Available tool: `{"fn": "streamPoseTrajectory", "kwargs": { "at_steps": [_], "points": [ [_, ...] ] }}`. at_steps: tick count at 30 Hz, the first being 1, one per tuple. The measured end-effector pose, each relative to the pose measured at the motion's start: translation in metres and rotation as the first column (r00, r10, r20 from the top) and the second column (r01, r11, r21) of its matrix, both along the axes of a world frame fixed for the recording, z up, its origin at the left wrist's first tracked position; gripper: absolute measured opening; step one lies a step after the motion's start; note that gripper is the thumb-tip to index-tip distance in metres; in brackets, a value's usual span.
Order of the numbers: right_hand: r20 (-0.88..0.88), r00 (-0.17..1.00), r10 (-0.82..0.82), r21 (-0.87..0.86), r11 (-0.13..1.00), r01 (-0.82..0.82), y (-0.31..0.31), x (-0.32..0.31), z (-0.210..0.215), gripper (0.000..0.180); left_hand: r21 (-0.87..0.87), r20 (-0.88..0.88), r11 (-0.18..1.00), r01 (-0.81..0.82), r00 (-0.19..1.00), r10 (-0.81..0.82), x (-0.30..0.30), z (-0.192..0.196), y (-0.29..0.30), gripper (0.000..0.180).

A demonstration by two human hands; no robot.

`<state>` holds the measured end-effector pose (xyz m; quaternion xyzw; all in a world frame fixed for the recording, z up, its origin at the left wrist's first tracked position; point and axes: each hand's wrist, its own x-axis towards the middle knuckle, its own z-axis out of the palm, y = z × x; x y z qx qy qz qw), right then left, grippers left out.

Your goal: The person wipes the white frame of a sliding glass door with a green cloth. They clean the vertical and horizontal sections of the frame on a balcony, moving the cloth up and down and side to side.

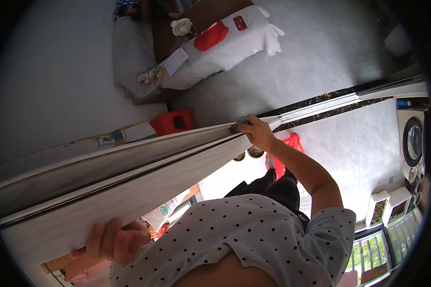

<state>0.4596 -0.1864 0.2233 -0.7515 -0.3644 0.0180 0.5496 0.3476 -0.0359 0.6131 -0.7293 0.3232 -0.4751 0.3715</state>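
A long white marbled door frame (81, 215) with a dark groove runs from the lower left to the middle. My right hand (261, 135) is closed on a crumpled grey-green cloth (240, 123), pressed against the far right end of the frame. At the frame's near edge, my left hand (112, 241) curls its fingers and appears to grip that edge; its thumb is mostly hidden. Below me, part of a red plastic stool (294, 142) shows by my feet.
Beyond the frame stand another red stool (192, 117) and a table with a white cloth (234, 50). A person (127, 9) is at the top left. A floor track (321, 105) crosses rightward toward a washing machine (412, 141). Plant pots (256, 151) sit below.
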Motion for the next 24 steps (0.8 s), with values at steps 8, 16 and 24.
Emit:
{"fn": "streamPoseTrajectory", "kwargs": {
  "at_steps": [8, 16, 24],
  "points": [
    [-0.151, 0.988, -0.033, -0.117, 0.993, 0.015, 0.003, -0.016, 0.007, 0.035, -0.041, 0.040, 0.999, -0.017, 0.999, 0.019, 0.006, -0.006, -0.007, 0.020],
    [-0.092, 0.993, -0.069, -0.069, 0.996, 0.063, 0.008, -0.009, -0.003, 0.037, -0.013, 0.047, 0.996, -0.084, 0.995, 0.085, 0.010, -0.007, -0.012, 0.014],
    [-0.215, 0.976, 0.030, -0.074, 0.996, -0.047, 0.004, -0.002, 0.034, 0.026, -0.079, 0.039, 0.991, 0.106, 0.994, -0.103, 0.017, -0.006, -0.007, 0.010]
  ]
}}
